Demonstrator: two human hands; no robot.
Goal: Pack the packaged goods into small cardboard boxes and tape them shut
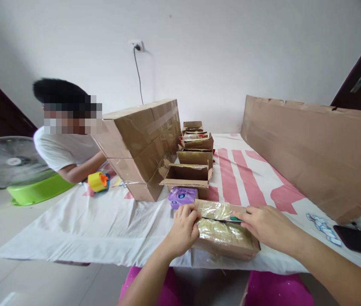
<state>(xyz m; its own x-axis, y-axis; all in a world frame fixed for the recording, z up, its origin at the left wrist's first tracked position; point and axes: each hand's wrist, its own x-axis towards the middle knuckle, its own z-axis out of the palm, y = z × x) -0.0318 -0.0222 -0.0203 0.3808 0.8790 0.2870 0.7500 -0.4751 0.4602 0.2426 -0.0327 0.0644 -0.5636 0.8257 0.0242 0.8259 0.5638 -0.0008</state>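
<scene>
A taped cardboard box (228,240) lies at the table's near edge, with a dark slit running along its shiny taped top. My left hand (185,227) grips the left end of this box, fingers bent over its upper corner. At the right end of the slit, my right hand (260,223) is closed on a small green-handled cutter (236,219); its thin blade lies along the slit and my palm hides most of the handle. Just behind the box and near my left hand sits a purple patterned pack (182,197).
Open cardboard boxes (187,174) stand in a row behind. Stacked sealed boxes (142,144) rise to their left, and a large cardboard panel (304,148) to the right. A phone (359,240) lies at right. A person (69,144) leans at left by a yellow tape dispenser (97,182) and a fan (11,161).
</scene>
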